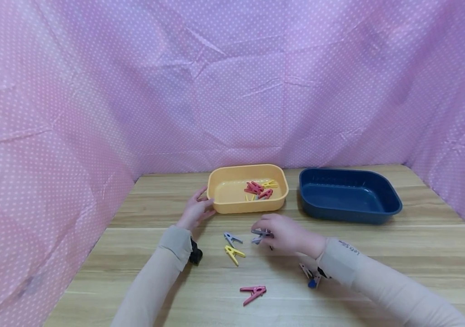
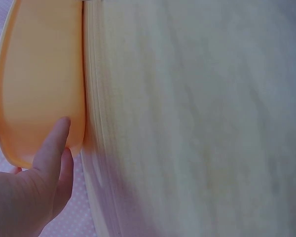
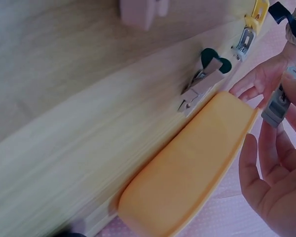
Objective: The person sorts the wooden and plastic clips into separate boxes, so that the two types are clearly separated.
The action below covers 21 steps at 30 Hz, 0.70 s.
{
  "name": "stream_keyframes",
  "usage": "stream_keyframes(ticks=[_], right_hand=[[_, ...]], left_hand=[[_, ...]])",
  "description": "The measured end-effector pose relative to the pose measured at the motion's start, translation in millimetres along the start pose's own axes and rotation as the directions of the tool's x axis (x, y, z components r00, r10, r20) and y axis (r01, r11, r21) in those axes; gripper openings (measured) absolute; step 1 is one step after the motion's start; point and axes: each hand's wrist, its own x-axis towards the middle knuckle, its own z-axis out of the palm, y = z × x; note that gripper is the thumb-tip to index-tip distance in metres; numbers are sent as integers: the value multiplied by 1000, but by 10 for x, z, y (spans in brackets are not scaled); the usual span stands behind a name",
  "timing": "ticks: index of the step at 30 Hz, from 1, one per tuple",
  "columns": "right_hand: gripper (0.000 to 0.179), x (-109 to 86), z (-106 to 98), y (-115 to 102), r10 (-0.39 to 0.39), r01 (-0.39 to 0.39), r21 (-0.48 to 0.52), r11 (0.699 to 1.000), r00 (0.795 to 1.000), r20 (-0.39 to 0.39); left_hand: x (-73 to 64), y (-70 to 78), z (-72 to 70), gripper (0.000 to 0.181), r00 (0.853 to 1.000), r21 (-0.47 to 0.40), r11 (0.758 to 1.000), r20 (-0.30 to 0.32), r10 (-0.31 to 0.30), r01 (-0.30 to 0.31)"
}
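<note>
My left hand (image 1: pixel 196 210) rests at the left end of the yellow-orange basin (image 1: pixel 248 207), its fairly straight fingers touching the wall; the left wrist view shows this hand (image 2: pixel 34 187) spread at the rim. My right hand (image 1: pixel 283 232) pinches a grey clothespin (image 3: pixel 276 106) between thumb and fingers, in front of the basin and above the table. Red and yellow clothespins (image 1: pixel 254 187) lie inside the basin. On the table to the left of my right hand are another grey clothespin (image 1: pixel 232 238) and a yellow clothespin (image 1: pixel 234 254).
A dark blue basin (image 1: pixel 347 213) stands to the right of the yellow-orange one. A pink-red clothespin (image 1: pixel 253 293) lies nearer the front. Under my right wrist is a pale pink clip with a blue end (image 1: pixel 312 282). Pink dotted cloth (image 1: pixel 236 91) hangs behind the wooden table (image 1: pixel 113 263).
</note>
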Motion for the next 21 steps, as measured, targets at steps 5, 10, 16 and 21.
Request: stream_keyframes(ticks=[5, 10, 16, 21], right_hand=[[27, 2, -19, 34, 8, -8, 6, 1000, 1000, -8], [27, 17, -48, 71, 16, -16, -12, 1000, 999, -31], [26, 59, -91, 127, -16, 13, -37, 999, 996, -84], [26, 124, -151, 162, -53, 48, -47, 998, 991, -119]], left_hand=[[3, 0, -1, 62, 1000, 4, 1000, 4, 1, -1], [8, 0, 0, 62, 1000, 6, 1000, 2, 0, 0], [22, -1, -2, 61, 1000, 2, 1000, -7, 7, -7], [36, -4, -2, 61, 1000, -2, 1000, 0, 10, -10]])
